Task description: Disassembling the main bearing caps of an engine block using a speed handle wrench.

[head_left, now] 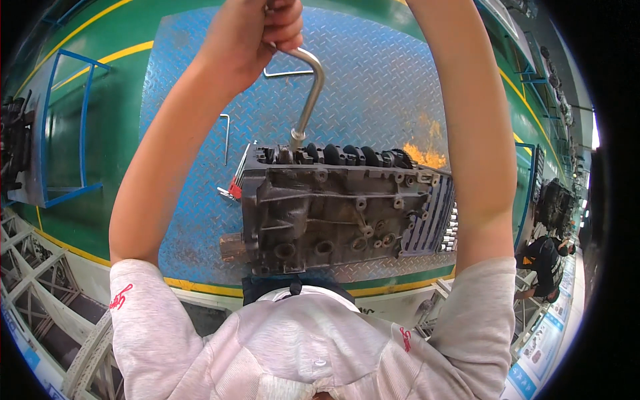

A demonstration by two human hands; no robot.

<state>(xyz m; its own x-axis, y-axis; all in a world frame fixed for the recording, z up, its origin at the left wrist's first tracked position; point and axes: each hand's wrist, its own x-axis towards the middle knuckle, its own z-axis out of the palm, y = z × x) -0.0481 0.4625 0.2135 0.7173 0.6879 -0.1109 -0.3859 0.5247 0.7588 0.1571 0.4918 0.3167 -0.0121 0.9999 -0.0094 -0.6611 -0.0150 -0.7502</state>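
At the top edge, my left hand (283, 27) has its fingers wrapped round a bent steel speed brace (315, 87). The lower end of the brace, with its socket, stands on the upper side of a dark engine block (327, 213), near its left end. Crankshaft parts (353, 156) show along the block's upper side. My right forearm (477, 133) reaches up past the block's right end; the right hand lies beyond the top of the picture.
The block rests on a blue tread-plate table (187, 60). An L-shaped hex key (227, 137), a red-holder key set (235, 189) and a wooden block (233, 247) lie at the left. Several sockets (450, 230) line the right. A person (543, 267) is at the far right.
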